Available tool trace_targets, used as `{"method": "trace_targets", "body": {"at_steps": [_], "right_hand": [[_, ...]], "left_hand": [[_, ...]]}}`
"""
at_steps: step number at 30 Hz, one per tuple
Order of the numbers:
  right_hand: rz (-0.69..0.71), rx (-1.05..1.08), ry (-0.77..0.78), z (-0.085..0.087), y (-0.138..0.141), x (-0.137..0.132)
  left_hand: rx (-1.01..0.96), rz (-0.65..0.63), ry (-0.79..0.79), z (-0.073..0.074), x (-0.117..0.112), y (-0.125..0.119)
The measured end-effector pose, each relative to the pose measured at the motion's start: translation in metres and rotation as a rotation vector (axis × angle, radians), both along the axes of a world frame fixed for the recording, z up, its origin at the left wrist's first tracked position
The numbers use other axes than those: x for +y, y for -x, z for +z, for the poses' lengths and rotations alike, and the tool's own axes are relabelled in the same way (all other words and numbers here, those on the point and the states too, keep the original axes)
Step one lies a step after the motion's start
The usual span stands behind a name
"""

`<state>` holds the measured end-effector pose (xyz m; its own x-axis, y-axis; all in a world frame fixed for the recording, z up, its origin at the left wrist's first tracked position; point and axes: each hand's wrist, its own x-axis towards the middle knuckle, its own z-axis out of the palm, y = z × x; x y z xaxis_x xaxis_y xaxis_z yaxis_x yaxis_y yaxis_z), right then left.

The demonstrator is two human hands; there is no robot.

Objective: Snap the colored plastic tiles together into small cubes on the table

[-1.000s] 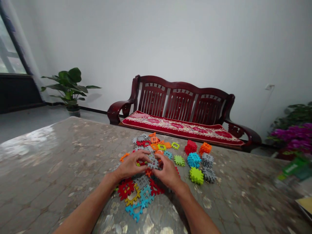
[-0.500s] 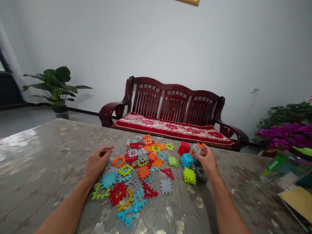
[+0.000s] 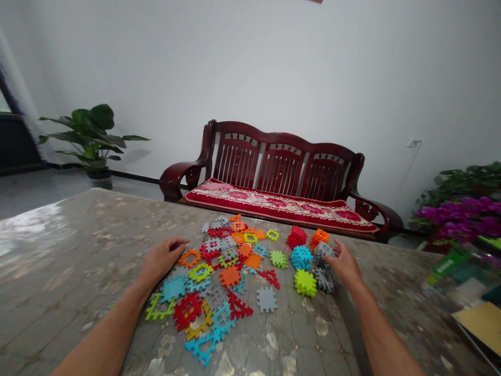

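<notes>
My left hand [image 3: 163, 259] rests at the left edge of a loose spread of notched plastic tiles, its fingers apart and holding nothing. An orange frame tile [image 3: 190, 259] lies just beside it. My right hand [image 3: 345, 265] is at the grey stack on the right, thumb and fingers at the edges of a grey notched tile [image 3: 323, 249]; the exact grip is partly hidden. Close by stand several colour stacks: orange [image 3: 320, 238], red [image 3: 297, 236], blue [image 3: 301, 257], lime green [image 3: 305, 282] and dark grey [image 3: 324, 281].
A single grey tile [image 3: 266, 299] and a red triangular tile [image 3: 270, 278] lie between the spread and the stacks. A notebook [image 3: 479, 324] and a green box [image 3: 446, 263] are at the table's right. Behind the table [image 3: 97, 235] stands a wooden bench [image 3: 279, 156].
My right hand has moved slightly right and nearer, bringing the grey tile from in front of the orange stack to the grey stack. My left hand has shifted slightly right.
</notes>
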<state>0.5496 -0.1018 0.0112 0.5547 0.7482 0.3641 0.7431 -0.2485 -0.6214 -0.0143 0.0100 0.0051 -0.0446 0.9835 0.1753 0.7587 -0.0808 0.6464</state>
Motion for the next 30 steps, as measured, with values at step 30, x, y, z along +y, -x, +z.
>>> {"method": "trace_targets", "body": {"at_steps": [30], "right_hand": [[0.791,-0.081,0.037,0.006,0.278,-0.036]], "left_hand": [[-0.015,-0.048,-0.014,-0.003,-0.003,-0.006]]}}
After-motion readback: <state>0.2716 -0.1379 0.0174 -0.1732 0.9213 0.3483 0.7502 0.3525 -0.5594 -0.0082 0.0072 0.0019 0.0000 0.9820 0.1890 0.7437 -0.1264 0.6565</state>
